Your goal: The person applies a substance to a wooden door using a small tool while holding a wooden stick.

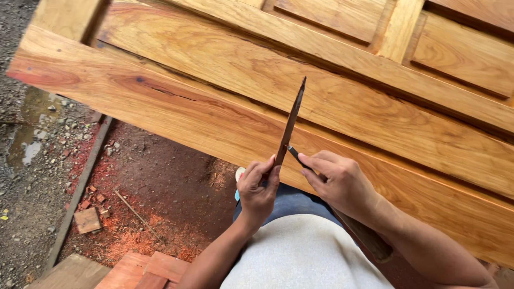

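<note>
1. The left hand (257, 187) is clamped around the lower end of a long, thin blade (290, 123), holding it upright with its tip above the fingers.
2. The right hand (337, 182) is pinched shut on a small dark tool (293, 153), whose tip touches the blade just above the left thumb; by my judgement the edge is being dressed or scraped.
3. The next stroke seems to call for a steady blade and light pressure, fingers clear of the edge.
4. Beyond both hands lies one large panelled wooden door (321, 80).
5. Count: one blade, one small tool, two hands; a few wood offcuts (87, 220) on the ground, left of the left hand.
</note>
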